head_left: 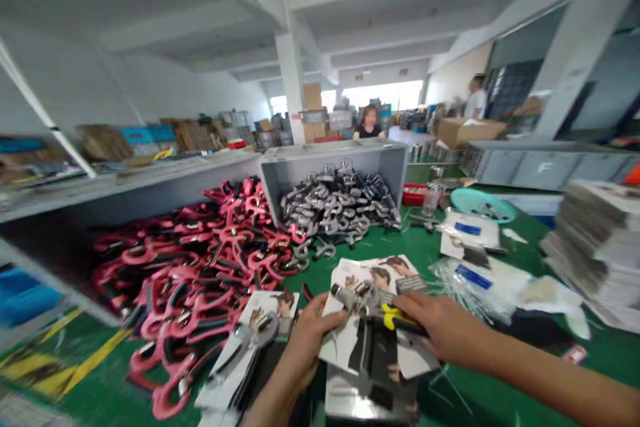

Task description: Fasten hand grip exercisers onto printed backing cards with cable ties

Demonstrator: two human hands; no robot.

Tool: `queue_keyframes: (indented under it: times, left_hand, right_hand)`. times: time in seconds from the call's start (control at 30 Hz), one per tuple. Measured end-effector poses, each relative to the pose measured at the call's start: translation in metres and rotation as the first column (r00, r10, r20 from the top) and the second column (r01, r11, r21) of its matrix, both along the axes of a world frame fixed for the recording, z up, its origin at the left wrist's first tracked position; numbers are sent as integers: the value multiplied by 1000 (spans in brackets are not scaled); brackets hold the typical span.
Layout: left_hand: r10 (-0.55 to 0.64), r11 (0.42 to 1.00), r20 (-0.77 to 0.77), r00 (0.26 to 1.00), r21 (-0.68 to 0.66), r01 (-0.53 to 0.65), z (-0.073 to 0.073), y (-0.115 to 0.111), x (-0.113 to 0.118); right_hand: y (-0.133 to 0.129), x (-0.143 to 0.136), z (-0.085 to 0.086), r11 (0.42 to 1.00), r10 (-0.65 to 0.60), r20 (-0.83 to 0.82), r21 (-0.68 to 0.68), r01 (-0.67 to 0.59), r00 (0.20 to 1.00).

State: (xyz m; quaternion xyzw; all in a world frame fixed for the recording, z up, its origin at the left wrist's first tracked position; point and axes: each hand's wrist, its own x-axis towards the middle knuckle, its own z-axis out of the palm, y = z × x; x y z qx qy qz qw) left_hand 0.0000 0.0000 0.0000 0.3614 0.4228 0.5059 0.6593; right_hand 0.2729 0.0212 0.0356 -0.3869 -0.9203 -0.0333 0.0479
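Note:
My left hand (314, 328) is closed on the left edge of a printed card (334, 344), its thumb lying over the front. A grey plier-shaped clipper (366, 340) lies against that card. My right hand (434, 321) grips yellow-and-black-handled pliers (391, 317), whose jaws are at the clipper's upper end; whether they touch is blurred. Beneath are a stack of printed cards (345, 388) and, behind, more loose cards (400, 265). Left of my left hand, another carded grey clipper (255, 337) rests on a pile.
Pink-and-black clippers (210, 260) spill from a tipped grey bin at left. Grey clippers (340, 203) fill another bin (333, 152). At right are thin clear strips (467, 290), a turquoise tray (483, 205) and paper stacks (583, 240). One person (370, 123) is behind the bins, another (476, 99) farther right.

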Motion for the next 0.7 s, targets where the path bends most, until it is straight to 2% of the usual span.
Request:
queue_keyframes:
  times: [0.1,0.2,0.3,0.57,0.7]
  left_hand:
    - [31,999,15,999,-13,-31,9,2,3]
    - [39,999,15,999,1,-39,12,5,5]
    - [21,1000,27,999,19,-21,13,5,7]
    - [26,1000,-5,1000,17,-26,11,7,7]
    - [10,1000,-33,999,18,-9,12,4,7]
  right_hand:
    - [5,3,0,988,71,33,132,-75,997]
    - [11,0,-1,954,135,75,261,-150,988]
    - [12,-7,-3,928,166,95,321,-188,982]
    - [6,-28,2,922,179,128,324,-212,975]
    - [1,-32,9,949,203,107,223,-222,973]
